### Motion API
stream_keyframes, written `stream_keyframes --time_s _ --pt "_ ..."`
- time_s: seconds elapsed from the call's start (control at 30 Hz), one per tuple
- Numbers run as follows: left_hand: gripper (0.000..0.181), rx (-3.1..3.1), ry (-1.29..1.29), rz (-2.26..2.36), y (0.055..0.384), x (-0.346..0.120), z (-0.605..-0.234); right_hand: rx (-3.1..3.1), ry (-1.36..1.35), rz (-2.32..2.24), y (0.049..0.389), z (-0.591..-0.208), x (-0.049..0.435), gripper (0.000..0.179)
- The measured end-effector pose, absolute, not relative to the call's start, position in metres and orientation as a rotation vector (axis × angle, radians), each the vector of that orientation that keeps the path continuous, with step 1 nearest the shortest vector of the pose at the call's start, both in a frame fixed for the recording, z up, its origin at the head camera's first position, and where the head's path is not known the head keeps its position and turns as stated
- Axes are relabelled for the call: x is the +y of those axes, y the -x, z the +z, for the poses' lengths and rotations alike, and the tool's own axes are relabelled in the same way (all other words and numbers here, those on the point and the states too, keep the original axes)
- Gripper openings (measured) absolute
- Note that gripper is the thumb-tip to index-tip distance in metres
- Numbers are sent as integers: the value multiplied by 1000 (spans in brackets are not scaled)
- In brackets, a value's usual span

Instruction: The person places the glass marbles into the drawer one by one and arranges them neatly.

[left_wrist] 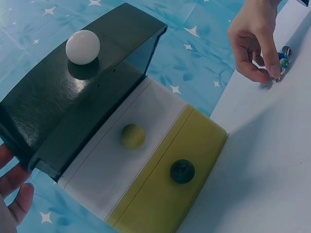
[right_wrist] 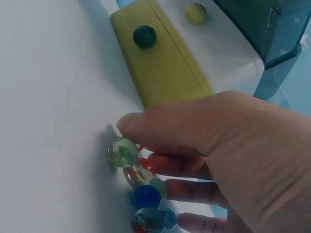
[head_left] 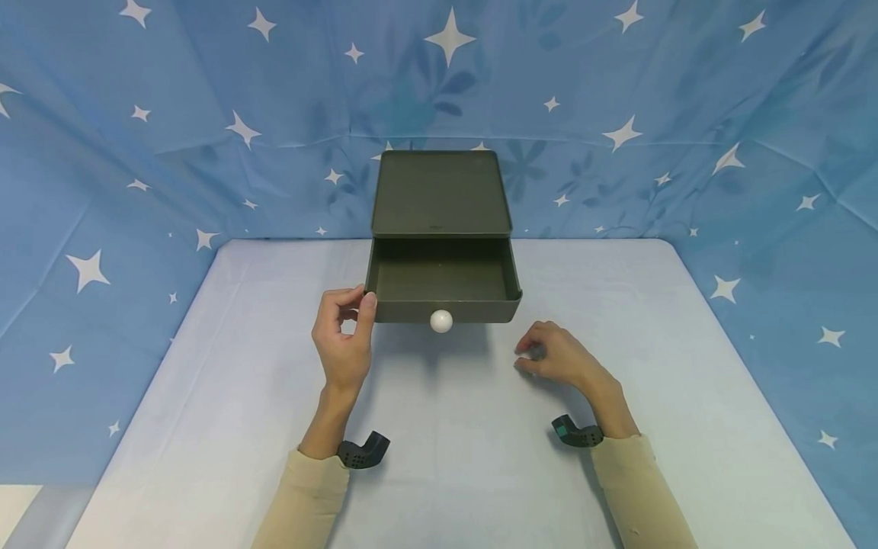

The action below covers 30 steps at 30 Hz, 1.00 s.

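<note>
Several marbles (right_wrist: 146, 196) lie on the white table (head_left: 439, 457) beneath my right hand (head_left: 559, 355), thumb and fingers parted; left hand (head_left: 345, 347) pinches the pulled-out drawer (head_left: 480, 312) by a corner. From here I read gathering; next calls for closing around them.

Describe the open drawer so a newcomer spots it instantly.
Find the chest at the far side of the white table, before the starry backdrop. The top drawer stands pulled out, the left hand at its front-left corner. Unlike the closed white drawer and yellow drawer below, it is dark green with a white knob.
</note>
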State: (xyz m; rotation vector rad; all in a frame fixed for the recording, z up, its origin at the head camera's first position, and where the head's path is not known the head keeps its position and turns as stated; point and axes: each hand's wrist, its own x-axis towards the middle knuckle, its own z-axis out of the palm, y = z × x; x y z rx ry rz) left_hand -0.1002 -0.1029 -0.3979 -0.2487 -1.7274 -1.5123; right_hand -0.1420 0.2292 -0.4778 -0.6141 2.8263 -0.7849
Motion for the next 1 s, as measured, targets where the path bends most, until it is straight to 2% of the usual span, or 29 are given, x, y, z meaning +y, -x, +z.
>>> stream_keyframes --time_s 0.7,1.0 --pt "15 -1727 251 -1516 100 -103 -397 2894 565 -724 142 -479 229 13" --pt "17 -1727 241 -1508 116 -110 -426 2903 576 -735 142 -479 229 11"
